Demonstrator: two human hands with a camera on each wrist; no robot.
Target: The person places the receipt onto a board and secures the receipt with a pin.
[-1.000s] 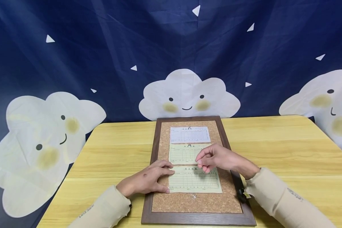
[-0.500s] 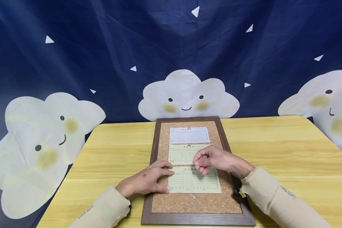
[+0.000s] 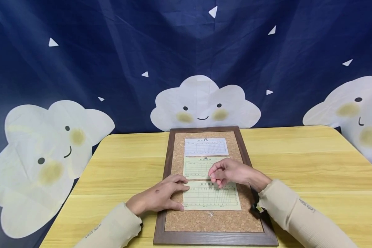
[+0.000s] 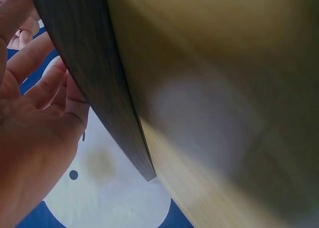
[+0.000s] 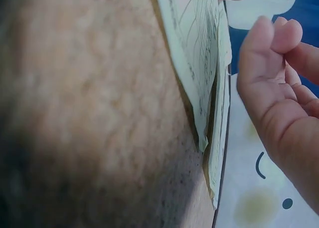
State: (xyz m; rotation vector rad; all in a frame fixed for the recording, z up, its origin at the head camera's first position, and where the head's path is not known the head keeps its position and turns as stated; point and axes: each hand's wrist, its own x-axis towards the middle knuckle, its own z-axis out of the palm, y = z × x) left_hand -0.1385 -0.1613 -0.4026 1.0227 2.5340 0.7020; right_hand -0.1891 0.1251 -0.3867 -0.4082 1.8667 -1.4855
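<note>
A cork board [image 3: 186, 222] in a dark brown frame lies on the table with three printed forms in a column: a white one [image 3: 206, 147] at the far end, a pale yellow one [image 3: 193, 168] in the middle, and another yellow one [image 3: 210, 199] nearest. My left hand [image 3: 161, 193] lies across the frame's left side, its fairly straight fingertips on the near form's left edge. Above that form's top edge, my right hand [image 3: 227, 173] pinches a tiny pale thing between thumb and forefinger, apparently a pushpin, mostly hidden by the fingers. In the right wrist view the near form's edge [image 5: 199, 113] stands slightly off the cork.
Small clear pins [image 3: 210, 215] sit on the cork below the near form. Pins also show at the top of the other two forms. Wooden tabletop [image 3: 297, 162] extends on both sides, and a dark blue cloud-patterned curtain [image 3: 127, 41] hangs behind.
My right hand has shifted a little to the left over the top of the near form, still pinching. My left hand and the board have stayed in place.
</note>
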